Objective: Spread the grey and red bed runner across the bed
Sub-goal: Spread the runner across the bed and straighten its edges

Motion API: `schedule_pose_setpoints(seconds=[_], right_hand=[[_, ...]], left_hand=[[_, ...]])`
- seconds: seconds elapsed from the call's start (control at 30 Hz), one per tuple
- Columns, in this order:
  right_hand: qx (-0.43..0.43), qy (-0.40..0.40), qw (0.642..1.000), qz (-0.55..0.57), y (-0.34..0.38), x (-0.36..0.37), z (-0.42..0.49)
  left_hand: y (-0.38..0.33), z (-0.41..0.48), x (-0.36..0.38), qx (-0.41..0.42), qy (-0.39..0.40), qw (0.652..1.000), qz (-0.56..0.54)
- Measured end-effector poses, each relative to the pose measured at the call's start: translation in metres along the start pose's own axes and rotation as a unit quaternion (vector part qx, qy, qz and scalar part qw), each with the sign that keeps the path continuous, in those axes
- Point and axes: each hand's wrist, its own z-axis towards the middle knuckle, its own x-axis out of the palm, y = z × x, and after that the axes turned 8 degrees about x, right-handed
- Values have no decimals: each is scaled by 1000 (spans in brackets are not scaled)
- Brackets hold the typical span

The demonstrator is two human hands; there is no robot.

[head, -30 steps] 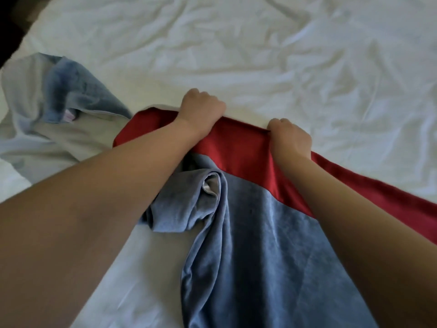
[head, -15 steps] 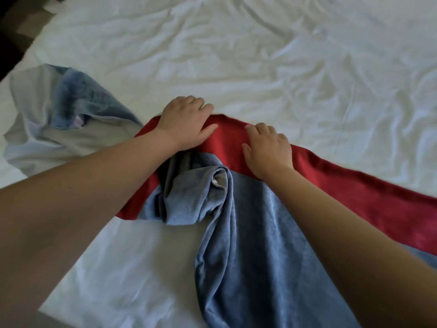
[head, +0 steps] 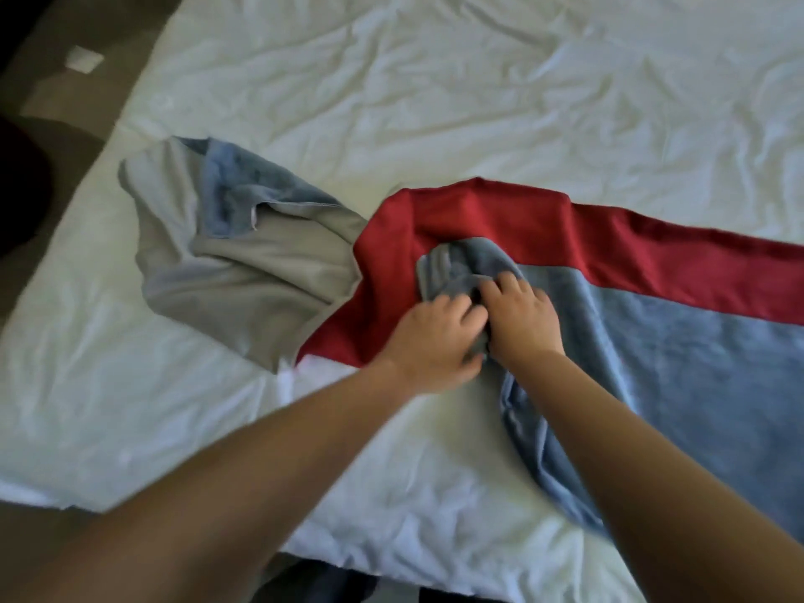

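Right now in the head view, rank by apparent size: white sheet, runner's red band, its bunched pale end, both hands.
1. white sheet
2. red band
3. bunched pale end, close behind
4. left hand and right hand, alike; unranked

A wrinkled white sheet (head: 478, 89) covers the bed (head: 165, 420), whose left edge borders a brown floor (head: 65, 124). A grey and red bed runner (head: 674, 341) lies on the sheet, flat at right, bunched and twisted toward the left with its pale grey underside showing.
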Motion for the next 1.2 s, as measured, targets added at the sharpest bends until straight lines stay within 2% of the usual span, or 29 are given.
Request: schedule_pose_setpoints(seconds=[0.13, 0.23, 0.37, 0.53, 0.6, 0.7, 0.87, 0.93, 1.0, 1.03, 1.13, 1.2], right_hand=[[31, 53, 998, -18, 20, 16, -33], [63, 51, 997, 9, 34, 27, -49], [60, 39, 997, 37, 51, 36, -75], [81, 81, 973, 202, 94, 26, -110], [78, 92, 951, 283, 125, 17, -119], [75, 88, 927, 355, 171, 2, -123], [122, 88, 933, 326, 194, 0, -127], [129, 44, 941, 310, 187, 4, -141], [113, -3, 954, 279, 175, 15, -159], [92, 0, 962, 258, 169, 22, -168], [20, 40, 983, 178, 154, 45, -187], [15, 21, 990, 136, 150, 57, -188]], left_hand=[[-15, -34, 24, -70, 115, 989, 54], [-14, -42, 26, -54, 123, 982, 132], [-7, -58, 23, 11, 136, 984, 116], [24, -100, -22, 133, 101, 965, 203], [46, -119, -46, 139, 120, 953, 243], [83, -139, -74, 107, 167, 955, 222], [89, -165, -83, 93, 96, 949, 285], [67, -177, -77, 64, 41, 952, 296], [49, -193, -65, 9, -13, 978, 206], [41, -204, -55, -13, -26, 988, 154], [23, -241, -20, -17, -2, 995, 97], [20, -257, 1, -51, 59, 993, 91]])
